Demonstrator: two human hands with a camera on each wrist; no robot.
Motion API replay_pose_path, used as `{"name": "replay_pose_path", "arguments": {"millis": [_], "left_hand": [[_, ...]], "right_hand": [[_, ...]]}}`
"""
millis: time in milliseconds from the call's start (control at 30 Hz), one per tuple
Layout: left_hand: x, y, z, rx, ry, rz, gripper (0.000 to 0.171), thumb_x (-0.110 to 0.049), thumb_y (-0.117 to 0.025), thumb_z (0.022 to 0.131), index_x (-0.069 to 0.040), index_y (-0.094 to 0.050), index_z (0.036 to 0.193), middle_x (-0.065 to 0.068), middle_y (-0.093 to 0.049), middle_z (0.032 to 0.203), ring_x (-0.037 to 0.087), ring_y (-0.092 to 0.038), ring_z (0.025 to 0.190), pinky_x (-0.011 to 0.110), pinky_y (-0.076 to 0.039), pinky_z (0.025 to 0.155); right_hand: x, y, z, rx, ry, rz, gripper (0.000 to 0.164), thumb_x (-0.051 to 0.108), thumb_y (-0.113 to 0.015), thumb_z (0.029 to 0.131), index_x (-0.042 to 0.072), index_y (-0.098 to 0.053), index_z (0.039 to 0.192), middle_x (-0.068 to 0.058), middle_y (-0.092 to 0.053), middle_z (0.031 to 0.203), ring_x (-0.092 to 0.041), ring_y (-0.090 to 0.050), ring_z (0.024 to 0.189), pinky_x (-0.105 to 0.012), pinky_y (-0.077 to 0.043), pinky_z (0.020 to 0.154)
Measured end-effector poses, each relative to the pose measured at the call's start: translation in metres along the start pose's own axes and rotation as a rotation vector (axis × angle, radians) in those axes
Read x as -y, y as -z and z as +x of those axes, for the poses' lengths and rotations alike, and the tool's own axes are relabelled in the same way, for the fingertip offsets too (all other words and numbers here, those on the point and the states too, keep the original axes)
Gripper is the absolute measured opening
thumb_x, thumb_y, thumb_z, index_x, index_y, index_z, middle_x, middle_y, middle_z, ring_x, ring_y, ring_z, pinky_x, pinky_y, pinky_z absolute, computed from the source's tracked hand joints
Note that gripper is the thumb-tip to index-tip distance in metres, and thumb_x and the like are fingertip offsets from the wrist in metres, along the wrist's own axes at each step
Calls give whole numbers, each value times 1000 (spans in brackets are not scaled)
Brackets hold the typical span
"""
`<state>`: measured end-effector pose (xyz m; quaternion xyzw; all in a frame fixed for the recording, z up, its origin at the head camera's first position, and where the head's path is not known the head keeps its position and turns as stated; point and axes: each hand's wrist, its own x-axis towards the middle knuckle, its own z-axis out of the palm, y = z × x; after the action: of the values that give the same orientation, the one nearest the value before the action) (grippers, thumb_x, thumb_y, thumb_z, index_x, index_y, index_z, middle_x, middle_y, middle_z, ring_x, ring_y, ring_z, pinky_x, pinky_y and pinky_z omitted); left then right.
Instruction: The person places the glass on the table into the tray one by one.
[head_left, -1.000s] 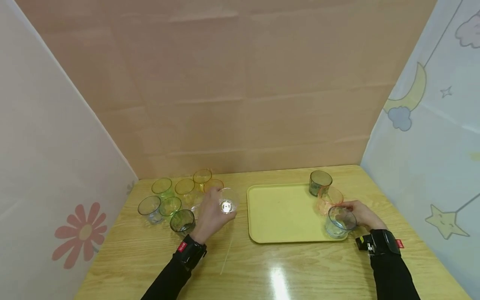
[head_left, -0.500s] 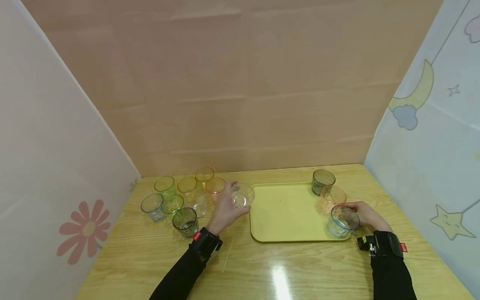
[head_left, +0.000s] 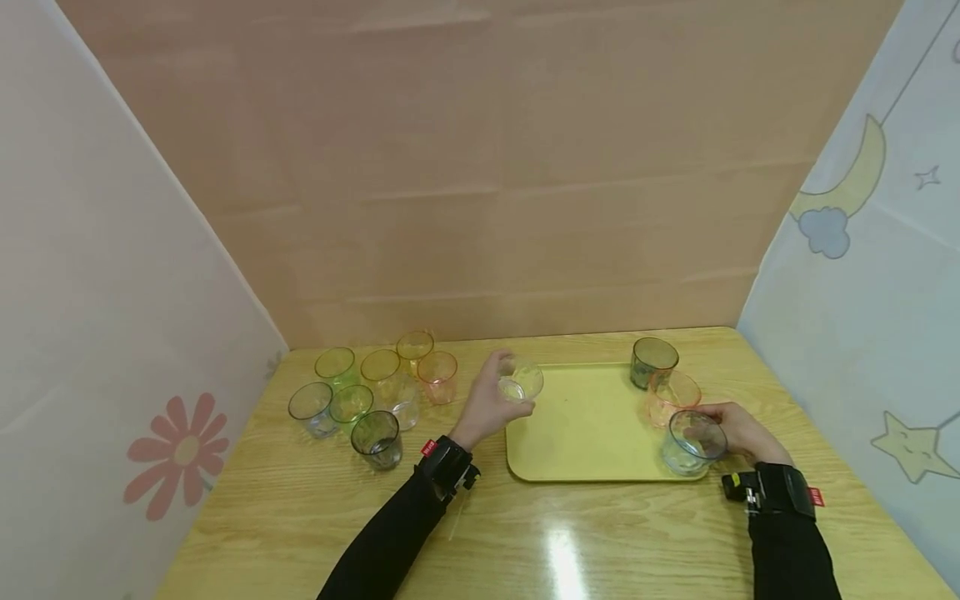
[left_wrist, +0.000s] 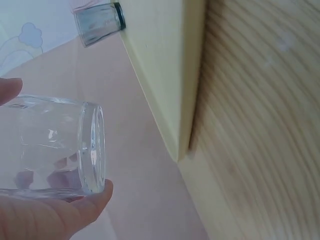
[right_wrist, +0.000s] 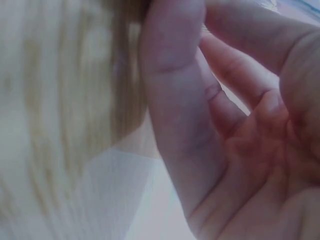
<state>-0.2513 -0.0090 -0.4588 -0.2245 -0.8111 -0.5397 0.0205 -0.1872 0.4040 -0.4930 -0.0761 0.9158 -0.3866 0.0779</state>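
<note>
My left hand [head_left: 486, 408] grips a clear glass [head_left: 522, 383] above the left edge of a yellow tray [head_left: 577, 433]. In the left wrist view the clear glass [left_wrist: 50, 145] sits between thumb and fingers, its thick base facing the tray. My right hand [head_left: 742, 433] holds a bluish glass [head_left: 686, 460] by its side at the tray's near right corner; the fingers partly show through it, and the right wrist view shows curled fingers [right_wrist: 175, 100] with little of the glass. Behind it stand a pink-orange glass [head_left: 663, 408] and a dark grey-green glass [head_left: 651, 367], along the tray's right side.
Left of the tray several tinted glasses stand close together: a dark one [head_left: 377, 442], a bluish one [head_left: 311, 408], green ones [head_left: 351, 406], yellow ones [head_left: 381, 367], an orange one [head_left: 437, 375] and a clear one [head_left: 405, 404]. A brown backdrop [head_left: 480, 208] borders the wooden table [head_left: 510, 542].
My left hand has carried the clear glass rightward from the cluster to over the tray's left edge. My right hand stays at the bluish glass. The head view has shifted slightly.
</note>
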Motion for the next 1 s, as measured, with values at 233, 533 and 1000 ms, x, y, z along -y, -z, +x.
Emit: {"name": "replay_pose_path", "arguments": {"millis": [233, 533, 1000], "left_hand": [[-8, -21, 19, 21, 57, -18, 80, -16, -82, 74, -5, -41, 141, 21, -55, 135, 31, -53, 125, 46, -51, 95], [-22, -39, 42, 26, 40, -46, 78, -11, -84, 71, -12, -43, 138, 14, -56, 134, 30, -54, 124, 43, -52, 94], [-31, -64, 63, 27, 140, -164, 75, -9, -85, 73, -20, -45, 136, 6, -54, 141, 25, -50, 131, 45, -45, 104]], "right_hand": [[1, 0, -3, -1, -38, 22, 58, 21, -67, 92, -18, -50, 131, -36, -60, 119, -2, -58, 83, -27, -50, 61], [2, 0, -2, 0, -65, 0, 57, 23, -67, 93, -17, -52, 130, -33, -62, 118, -2, -54, 80, -26, -46, 59], [-2, 0, 0, 7, 63, -5, 46, 16, -66, 93, -15, -57, 126, -24, -69, 106, -2, -53, 71, -26, -41, 55]]}}
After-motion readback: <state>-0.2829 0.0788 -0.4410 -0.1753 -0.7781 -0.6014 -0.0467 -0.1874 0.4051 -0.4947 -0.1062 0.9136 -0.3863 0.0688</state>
